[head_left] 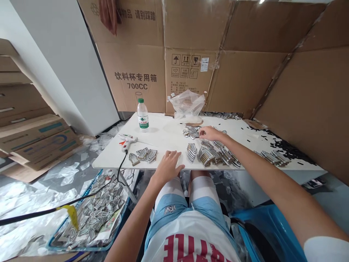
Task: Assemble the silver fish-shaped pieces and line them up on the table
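Note:
My left hand (169,165) lies palm down at the front edge of the white table (166,138), fingers spread, with nothing visible under it. Farther back, the fingers of my right hand (210,133) are curled together at the right side of a small pile of flat, grey-and-white outlined pieces (191,131); whatever is between the fingertips is hidden. A neat stack of the same pieces (191,152) stands between my hands, close to the table's front. Beside it, to the right, spreads a larger heap of them (215,154). Another small group (147,154) lies left of my left hand.
A glue gun (128,143) with a cord and a water bottle (143,115) stand on the left. A clear plastic bag (188,103) sits at the back. Small black strips (289,145) scatter rightward. A blue-rimmed basket (95,211) of pieces is low left; cardboard walls (245,76) enclose the table.

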{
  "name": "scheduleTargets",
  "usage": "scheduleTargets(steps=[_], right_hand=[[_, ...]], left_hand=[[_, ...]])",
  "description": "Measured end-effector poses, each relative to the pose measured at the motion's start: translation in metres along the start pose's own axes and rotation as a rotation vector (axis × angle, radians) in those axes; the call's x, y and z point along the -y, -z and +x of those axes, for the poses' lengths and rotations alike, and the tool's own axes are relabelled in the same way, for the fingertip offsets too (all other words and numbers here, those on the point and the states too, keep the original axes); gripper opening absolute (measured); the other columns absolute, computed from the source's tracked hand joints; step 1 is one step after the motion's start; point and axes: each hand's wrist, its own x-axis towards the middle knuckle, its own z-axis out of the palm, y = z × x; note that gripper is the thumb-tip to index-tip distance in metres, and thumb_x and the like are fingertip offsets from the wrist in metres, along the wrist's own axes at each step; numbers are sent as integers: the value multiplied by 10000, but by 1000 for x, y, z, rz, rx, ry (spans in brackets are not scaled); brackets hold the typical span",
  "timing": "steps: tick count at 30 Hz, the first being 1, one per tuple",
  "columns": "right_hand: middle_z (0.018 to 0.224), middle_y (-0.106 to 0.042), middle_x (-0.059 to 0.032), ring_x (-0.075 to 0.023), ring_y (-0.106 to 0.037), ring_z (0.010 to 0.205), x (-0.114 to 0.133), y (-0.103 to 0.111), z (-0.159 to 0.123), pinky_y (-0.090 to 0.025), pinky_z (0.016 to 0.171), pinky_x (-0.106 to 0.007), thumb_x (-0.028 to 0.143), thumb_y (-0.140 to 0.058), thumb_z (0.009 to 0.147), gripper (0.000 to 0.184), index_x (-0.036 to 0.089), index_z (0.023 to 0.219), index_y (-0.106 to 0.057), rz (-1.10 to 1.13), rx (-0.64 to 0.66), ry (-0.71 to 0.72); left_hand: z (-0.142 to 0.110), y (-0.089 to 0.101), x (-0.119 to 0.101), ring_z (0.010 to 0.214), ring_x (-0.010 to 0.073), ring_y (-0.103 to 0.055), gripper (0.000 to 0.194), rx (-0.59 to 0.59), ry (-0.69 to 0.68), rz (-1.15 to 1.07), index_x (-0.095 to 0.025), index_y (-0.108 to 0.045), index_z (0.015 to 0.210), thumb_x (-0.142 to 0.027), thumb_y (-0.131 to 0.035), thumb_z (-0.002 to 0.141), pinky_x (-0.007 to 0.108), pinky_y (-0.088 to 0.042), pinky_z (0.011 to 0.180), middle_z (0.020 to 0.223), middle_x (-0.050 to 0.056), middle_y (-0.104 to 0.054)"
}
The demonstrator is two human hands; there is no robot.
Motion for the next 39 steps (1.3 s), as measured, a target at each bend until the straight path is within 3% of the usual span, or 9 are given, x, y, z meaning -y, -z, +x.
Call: scheduleTargets(steps=[5, 11, 15, 21, 24, 30, 34, 36, 39], right_hand=[[1289, -736, -127, -279, -676, 1096, 11, -13, 19, -498, 947, -329, 243, -776, 844, 541, 200, 1372, -668, -73, 16, 19], [1361, -682, -133, -280, -664, 1174, 13, -21, 26, -529, 1025, -438, 322, -712, 992, 349, 187, 1311, -668, -178, 20, 1], [1372, -671, -110, -268, -670, 1200, 18, -22, 27, -561, 1050, -507, 419, -691, 1042, 364, 182, 1318, -672, -244, -3, -12], [1312, -696, -109, -259, -681, 1133, 29, -14, 22, -559, 992, -457, 364, -685, 1031, 292, 173, 1251, -682, -283, -84, 4], [1273, -723, -136, -279, -684, 1081, 33, -5, 15, -518, 908, -384, 260, -659, 993, 190, 173, 1157, -698, -271, -153, 30], [1124, -756, -128, -257, -666, 911, 38, 17, -15, -438, 772, -334, 230, -616, 952, 130, 187, 1025, -714, -197, -377, 19], [1041, -752, -101, -237, -654, 874, 41, 29, -57, -455, 774, -337, 249, -563, 974, 149, 202, 1001, -703, -116, -576, -25], [998, -742, -89, -214, -651, 809, 45, 27, -87, -485, 772, -340, 273, -554, 986, 158, 202, 988, -695, 12, -735, -37], [902, -719, -42, -186, -644, 724, 52, 12, -138, -522, 735, -334, 357, -661, 952, 152, 214, 967, -711, 374, -1005, -58]], left_hand=[[-1, -2, -2, 1340, 390, -515, 511, 12, 6, 44, -176, -562, 1472, -442, -643, 1043, 556, -460, 1133, 1445, 176, -620], [1, 0, -4, 1282, 370, -521, 379, 13, -18, 71, -183, -640, 1318, -444, -652, 1044, 539, -469, 1109, 1368, 162, -623], [0, 2, -4, 1229, 342, -559, 402, 6, -45, 75, -202, -642, 1344, -433, -703, 1020, 498, -505, 1081, 1305, 131, -640], [0, -9, 0, 1506, 468, -392, 605, -136, 43, 188, -124, -613, 1419, -589, -640, 1033, 617, -434, 1183, 1595, 263, -471], [1, -16, 4, 1544, 480, -384, 557, -190, 135, 288, -105, -598, 1450, -521, -575, 1080, 618, -428, 1195, 1626, 296, -464], [3, -13, 6, 1378, 404, -556, 252, -182, 144, 290, -186, -691, 1258, -325, -574, 1084, 549, -516, 1076, 1446, 205, -647], [8, -10, 4, 1175, 336, -634, 136, -166, 87, 236, -211, -709, 1124, -240, -590, 1065, 466, -553, 946, 1219, 134, -728], [10, -10, 4, 1131, 309, -645, 136, -167, 55, 198, -216, -699, 1153, -202, -607, 1055, 433, -558, 914, 1170, 103, -737], [11, -8, 7, 1153, 290, -643, 176, -193, 27, 145, -221, -679, 1222, -219, -652, 1048, 414, -561, 926, 1208, 84, -724]])
